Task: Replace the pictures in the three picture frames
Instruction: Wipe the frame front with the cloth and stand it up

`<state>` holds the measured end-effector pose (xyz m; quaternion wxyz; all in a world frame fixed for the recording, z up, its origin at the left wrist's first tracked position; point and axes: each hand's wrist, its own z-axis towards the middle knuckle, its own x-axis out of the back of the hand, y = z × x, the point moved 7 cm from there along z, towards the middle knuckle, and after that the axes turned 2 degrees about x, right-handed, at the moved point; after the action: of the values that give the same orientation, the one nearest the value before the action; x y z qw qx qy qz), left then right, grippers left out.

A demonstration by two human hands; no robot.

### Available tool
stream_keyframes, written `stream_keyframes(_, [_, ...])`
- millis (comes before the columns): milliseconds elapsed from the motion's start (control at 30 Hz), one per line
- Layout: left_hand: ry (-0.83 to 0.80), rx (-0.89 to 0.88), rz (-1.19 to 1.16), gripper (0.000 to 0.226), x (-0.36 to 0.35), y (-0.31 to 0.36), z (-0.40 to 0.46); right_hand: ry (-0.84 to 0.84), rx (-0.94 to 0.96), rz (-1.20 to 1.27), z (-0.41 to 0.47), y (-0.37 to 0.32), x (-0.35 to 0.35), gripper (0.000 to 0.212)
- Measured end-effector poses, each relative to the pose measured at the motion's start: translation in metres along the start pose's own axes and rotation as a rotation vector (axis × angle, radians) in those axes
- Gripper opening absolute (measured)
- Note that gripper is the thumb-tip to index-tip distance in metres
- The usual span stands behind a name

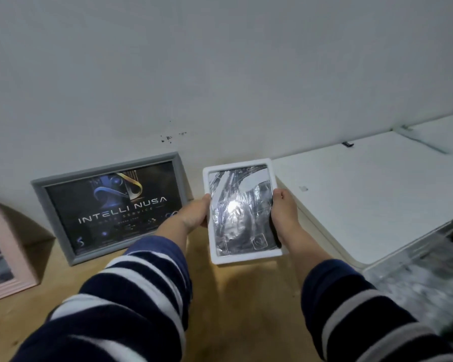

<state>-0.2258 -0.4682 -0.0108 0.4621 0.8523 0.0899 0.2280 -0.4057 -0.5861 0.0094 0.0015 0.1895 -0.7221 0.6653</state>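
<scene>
I hold a small white picture frame point(242, 210) upright above the wooden table, its glossy front showing a grey, glare-washed picture. My left hand point(194, 211) grips its left edge and my right hand point(284, 210) grips its right edge, thumb on the front. A grey frame point(110, 205) with a dark "INTELLI NUSA" picture leans against the wall to the left. At the far left edge stands a pink frame point(8, 257), only partly in view.
The wooden table point(246, 309) runs along a white wall point(220, 74). To the right sits a white surface point(364, 199) with a small dark object near its back. A blurred clear plastic thing point(416, 278) lies at the lower right.
</scene>
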Motion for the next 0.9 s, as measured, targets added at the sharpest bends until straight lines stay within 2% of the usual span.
stream_keyframes(333, [-0.042, 0.103, -0.002, 0.047, -0.011, 0.008, 0.043, 0.030, 0.022, 0.035, 0.029, 0.006, 0.002, 0.028])
stream_keyframes(567, [-0.056, 0.103, -0.211, 0.060, -0.017, 0.014, 0.058, 0.064, 0.016, 0.144, 0.040, 0.007, 0.001, 0.022])
stream_keyframes(700, [-0.062, 0.133, -0.475, 0.077, -0.022, 0.021, 0.059, 0.016, 0.055, 0.180, 0.050, 0.002, -0.006, 0.023])
stream_keyframes(900, [-0.055, -0.007, -0.580, 0.083, -0.032, 0.041, 0.066, -0.108, -0.015, 0.232, 0.063, 0.012, -0.011, 0.028])
